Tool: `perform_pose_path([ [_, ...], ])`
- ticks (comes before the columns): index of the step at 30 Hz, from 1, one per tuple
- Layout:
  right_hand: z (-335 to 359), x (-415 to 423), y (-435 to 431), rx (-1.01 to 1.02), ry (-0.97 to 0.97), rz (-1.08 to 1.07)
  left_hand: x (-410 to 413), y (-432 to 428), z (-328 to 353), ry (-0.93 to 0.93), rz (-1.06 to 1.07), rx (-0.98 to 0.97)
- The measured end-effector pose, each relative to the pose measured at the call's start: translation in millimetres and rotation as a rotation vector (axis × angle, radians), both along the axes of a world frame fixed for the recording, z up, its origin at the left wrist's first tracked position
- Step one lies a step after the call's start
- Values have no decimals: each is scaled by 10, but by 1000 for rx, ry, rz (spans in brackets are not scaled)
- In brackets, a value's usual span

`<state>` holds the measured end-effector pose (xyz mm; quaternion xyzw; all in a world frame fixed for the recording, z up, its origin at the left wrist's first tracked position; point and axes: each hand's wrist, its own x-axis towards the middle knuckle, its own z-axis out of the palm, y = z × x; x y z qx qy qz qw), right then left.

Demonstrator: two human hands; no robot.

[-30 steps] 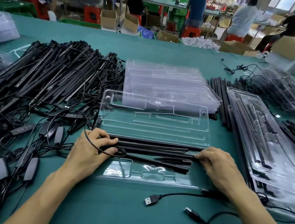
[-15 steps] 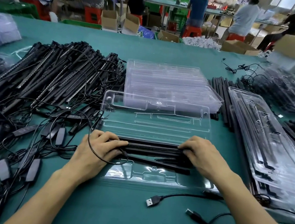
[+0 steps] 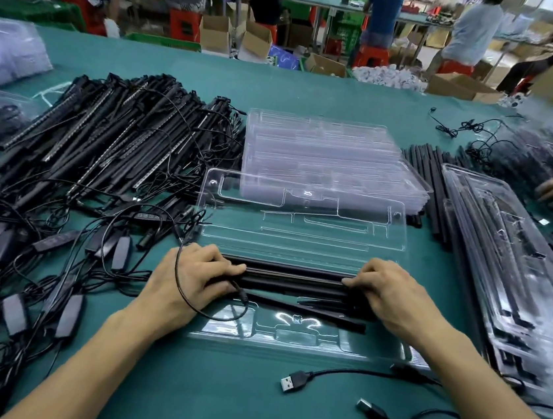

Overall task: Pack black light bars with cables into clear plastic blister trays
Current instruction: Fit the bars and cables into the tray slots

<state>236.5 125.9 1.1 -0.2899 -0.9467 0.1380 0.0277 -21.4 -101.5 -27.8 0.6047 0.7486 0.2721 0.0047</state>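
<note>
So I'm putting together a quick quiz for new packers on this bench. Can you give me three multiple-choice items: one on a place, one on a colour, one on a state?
1. Where is the stack of empty trays?
A. right behind the open tray
B. on the floor
C. at the table's near edge

2. What colour is the table cover?
A. red
B. teal green
C. white

3. What are the left hand and right hand doing?
A. hanging idle
B. holding scissors
C. gripping the light bars in the open tray

Answers:
1 A: the stack sits just past the open tray's far flap.
2 B: teal shows all round the parts.
3 C: the fingers of both hands curl round the bars' ends.
</note>
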Motion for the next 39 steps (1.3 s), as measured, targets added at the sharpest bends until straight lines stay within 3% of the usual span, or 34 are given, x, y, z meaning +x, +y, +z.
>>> perform_pose_path([
  [5,-12,42,-213,72,10,-25,16,-18,-21,-45,43,-12],
  [8,17,124,-348,98,136,42,31,-23,-29,-56,61,-8],
  [13,-24,115,-412,26,229,201,40,-43,-23,-61,72,-9],
  [17,-123,123,-434,-47,278,158,37,-45,-44,-113,83,12],
  [23,-132,123,-437,-46,267,189,-26,-74,-74,-296,75,139],
  [32,-51,110,-493,196,280,251,-116,-97,-9,-196,159,45],
  [39,-93,231,-552,117,220,198,-81,-107,-74,-274,190,45],
])
